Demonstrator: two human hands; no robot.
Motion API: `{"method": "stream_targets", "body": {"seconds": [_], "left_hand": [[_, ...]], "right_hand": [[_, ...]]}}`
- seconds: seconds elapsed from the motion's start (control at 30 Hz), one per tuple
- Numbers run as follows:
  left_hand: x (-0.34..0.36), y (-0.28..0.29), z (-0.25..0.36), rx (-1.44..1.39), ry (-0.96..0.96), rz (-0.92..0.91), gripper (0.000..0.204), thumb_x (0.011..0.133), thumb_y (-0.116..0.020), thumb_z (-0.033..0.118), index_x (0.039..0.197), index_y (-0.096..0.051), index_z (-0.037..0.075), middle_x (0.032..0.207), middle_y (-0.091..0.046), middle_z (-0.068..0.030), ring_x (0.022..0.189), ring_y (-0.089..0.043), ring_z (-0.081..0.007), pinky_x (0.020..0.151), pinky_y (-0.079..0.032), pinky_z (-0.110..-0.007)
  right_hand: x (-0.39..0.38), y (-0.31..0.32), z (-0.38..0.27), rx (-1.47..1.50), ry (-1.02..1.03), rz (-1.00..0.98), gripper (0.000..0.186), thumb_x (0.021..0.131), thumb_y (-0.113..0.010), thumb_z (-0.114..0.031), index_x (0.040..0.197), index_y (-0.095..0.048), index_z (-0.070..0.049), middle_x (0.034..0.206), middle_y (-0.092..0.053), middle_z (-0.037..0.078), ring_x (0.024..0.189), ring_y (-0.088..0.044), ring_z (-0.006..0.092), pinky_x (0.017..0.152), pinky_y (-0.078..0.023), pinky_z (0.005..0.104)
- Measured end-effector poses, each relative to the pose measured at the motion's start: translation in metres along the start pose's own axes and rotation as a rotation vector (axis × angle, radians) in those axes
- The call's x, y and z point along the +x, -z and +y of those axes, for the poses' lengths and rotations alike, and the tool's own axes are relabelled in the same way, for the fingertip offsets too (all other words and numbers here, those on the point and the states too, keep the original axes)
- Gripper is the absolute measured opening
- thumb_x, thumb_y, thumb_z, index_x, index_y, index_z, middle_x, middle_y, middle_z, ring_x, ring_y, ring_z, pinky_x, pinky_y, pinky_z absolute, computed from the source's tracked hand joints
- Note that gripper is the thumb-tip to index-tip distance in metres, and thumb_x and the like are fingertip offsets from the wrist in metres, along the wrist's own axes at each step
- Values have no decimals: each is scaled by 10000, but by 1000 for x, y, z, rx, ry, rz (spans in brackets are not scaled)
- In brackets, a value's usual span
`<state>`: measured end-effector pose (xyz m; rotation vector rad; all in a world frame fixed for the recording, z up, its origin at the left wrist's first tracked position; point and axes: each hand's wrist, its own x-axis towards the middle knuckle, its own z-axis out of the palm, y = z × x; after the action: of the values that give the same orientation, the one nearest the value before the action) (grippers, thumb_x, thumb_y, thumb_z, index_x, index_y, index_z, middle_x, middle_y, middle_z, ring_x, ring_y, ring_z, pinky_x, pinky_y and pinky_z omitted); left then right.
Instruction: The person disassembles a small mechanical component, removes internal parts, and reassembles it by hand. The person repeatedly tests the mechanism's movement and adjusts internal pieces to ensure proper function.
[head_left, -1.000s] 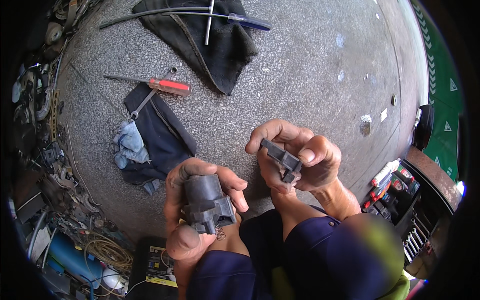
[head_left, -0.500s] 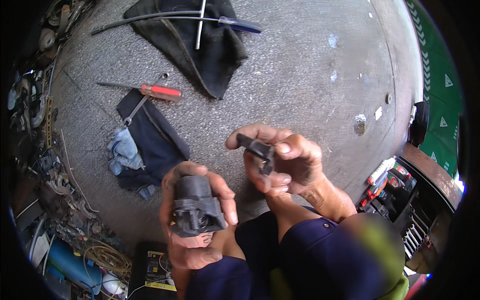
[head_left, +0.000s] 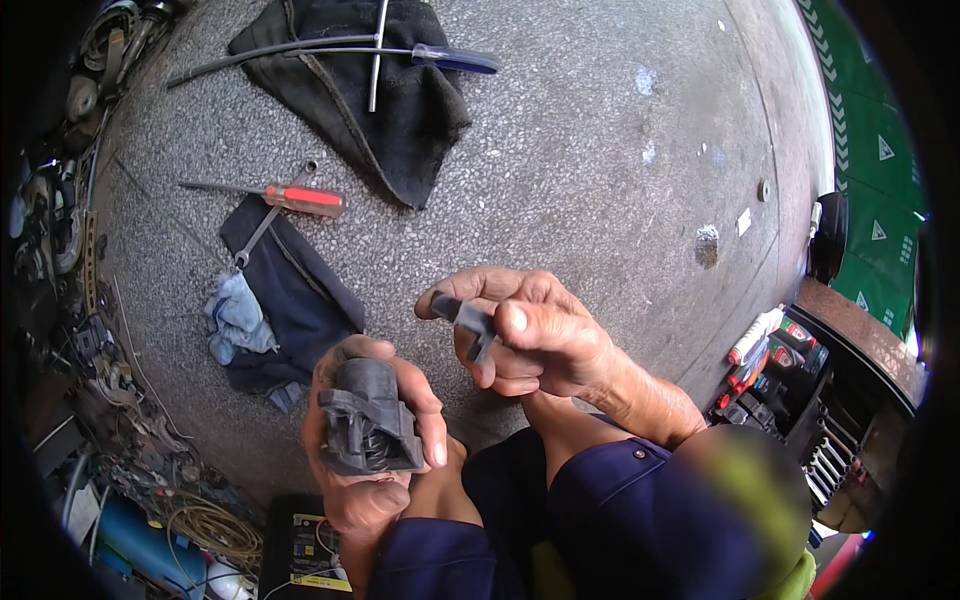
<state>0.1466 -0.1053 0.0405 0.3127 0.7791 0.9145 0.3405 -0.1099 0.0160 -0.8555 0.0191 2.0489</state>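
Note:
My left hand (head_left: pixel 370 500) is wrapped round a dark cylindrical housing (head_left: pixel 366 385) with a squared, open-sided end turned toward me. Inside that opening is something ribbed, perhaps a spring, though I cannot tell for sure. To the right and a little farther off, my right hand (head_left: pixel 555 340) pinches a small black bracket-like piece (head_left: pixel 474 322) between thumb and fingers. The piece has a narrow arm reaching left and a short leg pointing down. The two parts are apart from each other.
Beyond my left hand lie a dark cloth (head_left: pixel 300 290), a pale blue rag (head_left: pixel 240 315), a wrench (head_left: pixel 262 236) and a red-handled screwdriver (head_left: pixel 305 199). A black cloth (head_left: pixel 420 150) farther off bears a blue-handled screwdriver (head_left: pixel 455 58). Clutter lines the left; a tool cart (head_left: pixel 865 350) stands right.
The small piece has turned in my right fingers and moved left and slightly down. The housing has shifted left and tilted a little. The whole view has shifted slightly.

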Motion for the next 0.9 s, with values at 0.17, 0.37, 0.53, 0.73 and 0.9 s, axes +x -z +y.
{"method": "stream_targets", "body": {"seconds": [0.17,0.37,0.53,0.73,0.9], "left_hand": [[0,2,-2,-125,7,-35,938,704,-867,300,1315,-296,-126,1000,-582,-274,682,-661,-253,536,-512,-244],[0,6,-7,-217,38,6,975,700,-872,293,1337,-275,-143,987,-589,-323,624,-666,-293,497,-520,-273],[1,9,-8,-192,55,18,972,711,-854,334,1329,-278,-148,961,-593,-319,562,-651,-286,437,-493,-264],[1,24,-14,-349,109,-104,972,827,-643,600,1338,-251,-128,957,-579,-250,471,-610,-207,323,-359,-200],[10,31,-14,-698,313,-104,843,910,-580,528,1364,-282,-117,1042,-568,-270,536,-629,-205,305,-337,-193]], "right_hand": [[-5,-10,-5,-434,176,101,616,794,-784,-170,1249,-499,132,650,-558,-4,555,-461,5,480,-289,142],[-10,-9,-12,-983,447,121,650,686,-882,-203,1189,-592,90,513,-387,-88,466,-337,-14,454,-211,201],[-12,-7,-10,-893,392,114,648,707,-868,-189,1199,-575,113,529,-426,-75,496,-388,-12,490,-269,186],[-9,-17,-7,-460,185,206,435,813,-791,-178,1150,-639,53,587,-405,-118,536,-340,-10,500,-251,199],[-5,-18,-4,-403,-14,338,439,841,-749,-380,1052,-687,0,573,-463,-84,458,-330,0,423,-194,196]]}}
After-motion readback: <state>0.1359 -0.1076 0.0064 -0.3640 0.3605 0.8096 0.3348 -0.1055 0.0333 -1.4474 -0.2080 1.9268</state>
